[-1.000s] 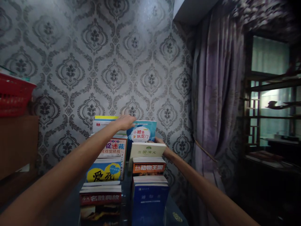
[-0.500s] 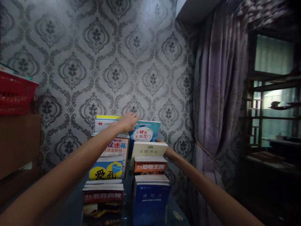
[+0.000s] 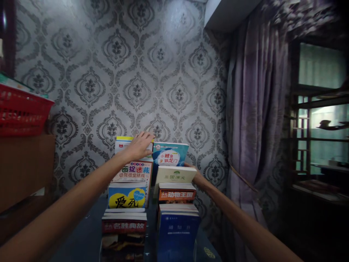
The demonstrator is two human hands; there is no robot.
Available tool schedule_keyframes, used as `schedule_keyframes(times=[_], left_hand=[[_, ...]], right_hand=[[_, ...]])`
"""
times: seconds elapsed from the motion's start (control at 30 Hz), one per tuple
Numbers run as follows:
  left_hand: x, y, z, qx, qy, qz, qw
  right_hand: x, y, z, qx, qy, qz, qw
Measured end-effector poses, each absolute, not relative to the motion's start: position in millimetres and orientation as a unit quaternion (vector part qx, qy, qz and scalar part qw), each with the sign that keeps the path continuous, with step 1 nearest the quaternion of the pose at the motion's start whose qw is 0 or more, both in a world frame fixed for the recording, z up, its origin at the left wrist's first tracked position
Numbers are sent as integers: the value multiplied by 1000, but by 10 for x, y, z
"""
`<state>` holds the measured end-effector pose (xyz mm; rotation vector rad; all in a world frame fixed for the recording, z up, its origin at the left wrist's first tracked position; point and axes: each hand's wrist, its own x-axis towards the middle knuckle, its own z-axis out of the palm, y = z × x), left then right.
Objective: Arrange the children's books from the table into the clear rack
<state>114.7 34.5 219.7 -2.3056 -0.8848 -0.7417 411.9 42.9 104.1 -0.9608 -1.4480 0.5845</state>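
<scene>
My left hand (image 3: 141,143) lies at the upper right corner of a white book (image 3: 122,145) in the back of the left row, its fingers spread over the top edge. A yellow-edged book (image 3: 124,138) stands behind that one. Beside them is a teal picture book (image 3: 170,150), upright at the back of the right row. My right hand (image 3: 190,166) reaches behind a cream book (image 3: 176,175), near the teal book's lower right edge; its fingers are hidden. In front of the left hand stands a puzzle book (image 3: 136,171).
Two rows of upright books face me, with a blue and yellow book (image 3: 127,196), a dark red book (image 3: 124,226), an orange book (image 3: 177,194) and a dark blue book (image 3: 178,236). A red basket (image 3: 24,109) sits on a brown box (image 3: 25,163). Right, a curtain (image 3: 253,109) hangs.
My left hand has drawn back from the teal book's left edge to the white book's corner, uncovering more of the teal cover. The right hand stays behind the cream book. The view has shifted slightly.
</scene>
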Motion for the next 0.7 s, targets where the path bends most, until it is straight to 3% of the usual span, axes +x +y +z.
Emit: schedule_keyframes(times=[0.23, 0.47, 0.7], left_hand=[[626, -88, 1507, -834, -319, -400, 207], [-350, -151, -7, -754, -394, -509, 132], [-1233, -394, -1106, -729, -514, -429, 144]], right_hand=[[4310, 191, 881, -443, -592, 261, 621], [4308, -302, 457, -499, -478, 156, 706], [3752, -1018, -220, -572, -541, 67, 613]])
